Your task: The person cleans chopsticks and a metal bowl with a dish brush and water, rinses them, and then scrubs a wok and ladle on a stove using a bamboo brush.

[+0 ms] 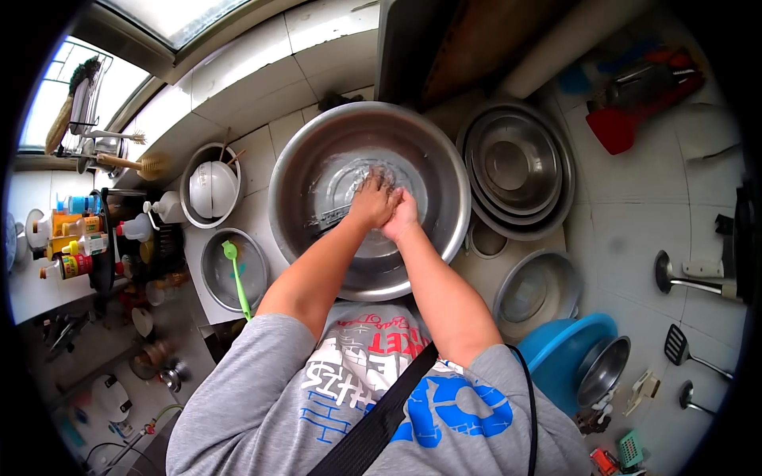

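A large steel basin (283, 178) with water in it stands in front of me, and both hands are down inside it. My left hand (375, 200) is at the water's surface, its fingers stretched out and partly blurred by ripples. Against its side presses my right hand (400, 214), fingers curled in; whatever lies between the two hands is hidden. Beside my left wrist a dark strip with slots (332, 216) shows in the basin, too unclear to name.
Nested steel bowls (520, 159) stand right of the basin, a steel pan (540, 285) nearer me. A blue basin (556, 349) is at lower right. On the left are a bowl holding a green brush (232, 254), a pot with white bowls (213, 189), and bottles (79, 246).
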{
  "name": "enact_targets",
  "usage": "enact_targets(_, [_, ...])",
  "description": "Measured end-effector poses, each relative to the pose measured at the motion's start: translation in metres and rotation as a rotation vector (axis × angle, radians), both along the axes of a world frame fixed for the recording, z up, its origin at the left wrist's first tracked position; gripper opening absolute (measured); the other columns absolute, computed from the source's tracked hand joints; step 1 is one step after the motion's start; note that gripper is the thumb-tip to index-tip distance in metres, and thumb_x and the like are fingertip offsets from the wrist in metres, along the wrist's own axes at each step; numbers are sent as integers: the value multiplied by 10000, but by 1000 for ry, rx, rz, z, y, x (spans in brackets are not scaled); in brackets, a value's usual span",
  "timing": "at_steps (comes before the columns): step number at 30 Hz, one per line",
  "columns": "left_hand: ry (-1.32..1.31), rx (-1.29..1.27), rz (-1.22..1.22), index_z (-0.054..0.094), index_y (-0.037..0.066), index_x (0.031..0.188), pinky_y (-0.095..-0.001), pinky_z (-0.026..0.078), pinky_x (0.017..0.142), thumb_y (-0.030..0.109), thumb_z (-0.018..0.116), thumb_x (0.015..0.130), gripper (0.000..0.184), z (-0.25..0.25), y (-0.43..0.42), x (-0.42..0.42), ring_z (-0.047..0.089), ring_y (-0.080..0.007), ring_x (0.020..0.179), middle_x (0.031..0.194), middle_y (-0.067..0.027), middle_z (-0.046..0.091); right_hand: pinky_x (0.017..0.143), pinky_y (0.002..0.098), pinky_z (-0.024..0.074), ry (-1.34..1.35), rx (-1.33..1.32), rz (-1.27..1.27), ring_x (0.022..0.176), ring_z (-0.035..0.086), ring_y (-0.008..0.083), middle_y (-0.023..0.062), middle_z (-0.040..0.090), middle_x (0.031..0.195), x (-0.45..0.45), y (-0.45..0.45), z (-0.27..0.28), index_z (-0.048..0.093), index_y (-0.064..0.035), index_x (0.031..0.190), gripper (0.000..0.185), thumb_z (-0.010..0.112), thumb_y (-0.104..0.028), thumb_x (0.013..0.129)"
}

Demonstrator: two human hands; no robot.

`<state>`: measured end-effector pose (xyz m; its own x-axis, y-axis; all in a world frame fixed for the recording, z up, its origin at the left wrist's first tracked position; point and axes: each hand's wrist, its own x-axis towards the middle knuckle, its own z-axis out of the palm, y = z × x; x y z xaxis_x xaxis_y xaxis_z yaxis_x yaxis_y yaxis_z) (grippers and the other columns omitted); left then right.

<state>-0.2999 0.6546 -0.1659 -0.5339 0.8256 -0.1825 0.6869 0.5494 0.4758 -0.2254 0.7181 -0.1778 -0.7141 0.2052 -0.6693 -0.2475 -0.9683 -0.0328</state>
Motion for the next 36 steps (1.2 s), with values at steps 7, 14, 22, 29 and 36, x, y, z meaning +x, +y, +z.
enact_targets(7, [-309, 212, -232, 340, -76, 1434, -448, 138, 1196, 485, 344, 996, 711, 34, -4, 34, 238, -383, 1442, 1520, -285, 282, 1097, 467, 338, 109, 156, -16, 1290, 463, 403, 244, 493, 1388, -13, 30, 1, 423, 62, 1363, 898, 263, -695, 907])
enact_targets(14, [137, 90, -92, 524, 25, 1358, -475, 105, 1197, 418, 384, 990, 556, 15, 11, -43, 223, -360, 1454, 1558, -218, 258, 1187, 459, 168, 311, -31, 119, 1432, 268, 321, 131, 307, 1548, 10, 0, 36, 268, -35, 1499, 772, 287, -600, 974])
enact_targets(22, [-239, 395, -192, 440, -21, 1382, -469, 184, 1177, 425, 402, 977, 604, 33, -2, 35, 318, -396, 1400, 1469, -257, 391, 1151, 471, 274, 187, 136, -73, 1386, 379, 333, 165, 437, 1474, -9, 32, 5, 417, 27, 1401, 776, 228, -575, 949])
enact_targets(29, [67, 74, -111, 468, 8, 1381, -462, 183, 1179, 416, 383, 995, 569, 16, 9, -31, 309, -371, 1411, 1482, -247, 376, 1160, 489, 247, 143, 20, 107, 1382, 359, 343, 149, 391, 1497, 6, -5, 38, 340, -52, 1465, 683, 261, -543, 997])
enact_targets(36, [-345, 251, -195, 436, -50, 1372, -473, 187, 1166, 434, 404, 974, 627, 21, 0, 6, 313, -426, 1382, 1430, -292, 406, 1162, 492, 241, 193, 65, -13, 1382, 359, 367, 172, 359, 1520, -12, 23, 8, 294, -20, 1485, 799, 233, -613, 953])
